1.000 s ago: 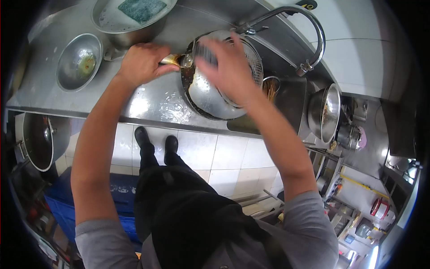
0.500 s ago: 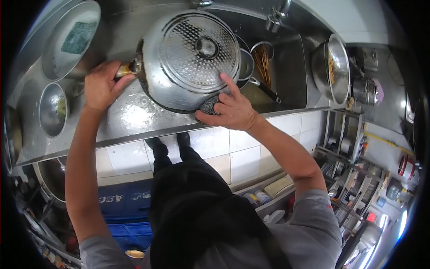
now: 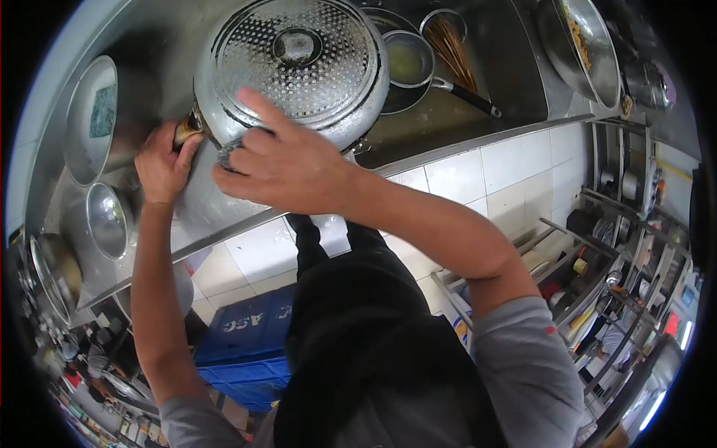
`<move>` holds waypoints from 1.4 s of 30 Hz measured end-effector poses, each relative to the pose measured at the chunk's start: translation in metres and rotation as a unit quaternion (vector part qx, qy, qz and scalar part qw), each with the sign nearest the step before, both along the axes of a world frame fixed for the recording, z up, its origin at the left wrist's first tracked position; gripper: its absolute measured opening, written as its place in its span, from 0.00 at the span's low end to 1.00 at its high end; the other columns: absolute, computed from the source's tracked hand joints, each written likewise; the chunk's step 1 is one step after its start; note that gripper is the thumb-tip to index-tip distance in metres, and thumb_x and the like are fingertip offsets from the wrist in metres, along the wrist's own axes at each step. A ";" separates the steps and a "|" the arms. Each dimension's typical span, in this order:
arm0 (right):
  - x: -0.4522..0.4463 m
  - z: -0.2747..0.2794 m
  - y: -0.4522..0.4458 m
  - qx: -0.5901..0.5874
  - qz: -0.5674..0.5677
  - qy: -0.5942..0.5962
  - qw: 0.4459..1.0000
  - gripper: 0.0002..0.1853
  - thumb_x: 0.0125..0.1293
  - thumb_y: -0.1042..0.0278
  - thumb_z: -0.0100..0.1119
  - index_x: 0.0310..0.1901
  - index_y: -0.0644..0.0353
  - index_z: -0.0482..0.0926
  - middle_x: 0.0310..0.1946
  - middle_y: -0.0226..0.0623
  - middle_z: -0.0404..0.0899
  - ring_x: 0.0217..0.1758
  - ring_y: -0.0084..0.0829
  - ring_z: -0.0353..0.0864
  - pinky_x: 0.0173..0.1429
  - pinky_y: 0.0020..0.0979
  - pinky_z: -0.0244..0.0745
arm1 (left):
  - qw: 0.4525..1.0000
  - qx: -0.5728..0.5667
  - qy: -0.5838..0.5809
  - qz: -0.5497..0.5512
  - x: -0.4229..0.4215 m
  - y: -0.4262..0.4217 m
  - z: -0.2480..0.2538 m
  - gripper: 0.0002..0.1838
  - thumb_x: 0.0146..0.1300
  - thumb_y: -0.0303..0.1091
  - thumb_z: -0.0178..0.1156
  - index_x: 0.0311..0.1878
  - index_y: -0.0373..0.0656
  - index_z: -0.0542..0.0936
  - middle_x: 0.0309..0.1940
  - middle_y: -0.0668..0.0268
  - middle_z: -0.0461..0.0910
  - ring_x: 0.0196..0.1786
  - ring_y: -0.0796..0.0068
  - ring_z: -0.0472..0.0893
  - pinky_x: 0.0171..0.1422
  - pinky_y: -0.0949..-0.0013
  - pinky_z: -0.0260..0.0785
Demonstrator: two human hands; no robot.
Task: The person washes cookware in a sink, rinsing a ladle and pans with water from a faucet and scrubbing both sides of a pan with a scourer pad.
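Note:
A large metal pan (image 3: pixel 340 89) lies bottom up on the steel counter, its dimpled base showing blackened rings. My left hand (image 3: pixel 163 160) is closed around the pan's handle (image 3: pixel 187 134) at the left. Against the near left side of the pan, my right hand (image 3: pixel 287 164) presses a grey steel wool scrubber (image 3: pixel 230 149). The index finger is stretched over the base, and the other fingers curl round the scrubber, hiding part of it.
Right of the pan, the sink (image 3: pixel 493 82) holds a saucepan (image 3: pixel 411 63) with a black handle and a bundle of thin sticks (image 3: pixel 452 48). A bowl (image 3: pixel 549 45) with yellow bits stands beyond. At left are a basin (image 3: pixel 78 142) with a green pad (image 3: pixel 103 112) and a small bowl (image 3: pixel 108 224).
My right hand has moved left with the scrubber, from the pan's near right side toward its handle side. The left hand keeps the handle. The camera view has shifted and turned.

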State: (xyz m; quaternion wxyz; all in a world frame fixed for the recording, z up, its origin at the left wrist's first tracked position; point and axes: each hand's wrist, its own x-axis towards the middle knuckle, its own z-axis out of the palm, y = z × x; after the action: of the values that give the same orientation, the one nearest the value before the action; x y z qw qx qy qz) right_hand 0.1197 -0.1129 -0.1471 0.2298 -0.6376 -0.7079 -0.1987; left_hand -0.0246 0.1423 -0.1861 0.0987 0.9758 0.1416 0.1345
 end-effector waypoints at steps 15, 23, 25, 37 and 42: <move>0.038 0.018 -0.049 -0.051 -0.090 0.168 0.980 0.23 0.53 0.58 0.79 0.52 0.47 0.84 0.33 0.30 0.74 0.41 0.33 0.79 0.85 0.63 0.48 | 0.999 0.005 -0.050 0.012 -0.002 -0.002 0.000 0.23 0.62 0.58 0.71 0.40 0.45 0.82 0.30 0.57 0.81 0.34 0.48 0.82 0.39 0.51 0.74; 0.018 -0.003 -0.079 -0.083 -0.125 0.169 0.974 0.25 0.56 0.62 0.75 0.56 0.52 0.80 0.36 0.32 0.75 0.44 0.32 0.79 0.83 0.59 0.53 | 0.999 -0.003 -0.040 -0.002 0.000 -0.001 -0.002 0.22 0.62 0.54 0.72 0.43 0.43 0.83 0.33 0.55 0.83 0.36 0.47 0.83 0.40 0.50 0.74; 0.011 -0.019 -0.091 -0.104 -0.216 0.250 0.938 0.27 0.59 0.63 0.75 0.60 0.53 0.78 0.40 0.35 0.77 0.46 0.34 0.80 0.83 0.55 0.55 | 0.999 -0.009 -0.042 0.000 -0.001 -0.002 -0.003 0.22 0.62 0.53 0.72 0.44 0.43 0.83 0.34 0.55 0.83 0.37 0.46 0.83 0.40 0.49 0.74; -0.014 -0.028 -0.033 0.374 -0.405 0.626 0.552 0.23 0.74 0.62 0.62 0.62 0.70 0.73 0.48 0.45 0.82 0.55 0.36 0.80 0.63 0.38 0.73 | 1.000 0.013 -0.010 -0.003 -0.002 0.006 -0.010 0.25 0.66 0.58 0.67 0.47 0.42 0.82 0.35 0.51 0.82 0.39 0.41 0.82 0.42 0.46 0.74; 0.050 -0.020 -0.046 0.354 -0.325 0.765 0.429 0.18 0.69 0.62 0.65 0.55 0.63 0.79 0.42 0.41 0.83 0.55 0.37 0.80 0.65 0.43 0.71 | 1.000 -0.006 -0.005 -0.010 -0.003 0.005 -0.009 0.23 0.64 0.54 0.70 0.46 0.42 0.82 0.35 0.52 0.83 0.39 0.41 0.83 0.42 0.46 0.74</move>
State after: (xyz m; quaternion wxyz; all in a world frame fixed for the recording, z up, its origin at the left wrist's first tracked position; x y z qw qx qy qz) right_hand 0.1701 -0.1588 -0.1674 0.8013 -0.5741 0.1494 0.0772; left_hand -0.0279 0.1478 -0.1949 0.1070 0.9758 0.1323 0.1373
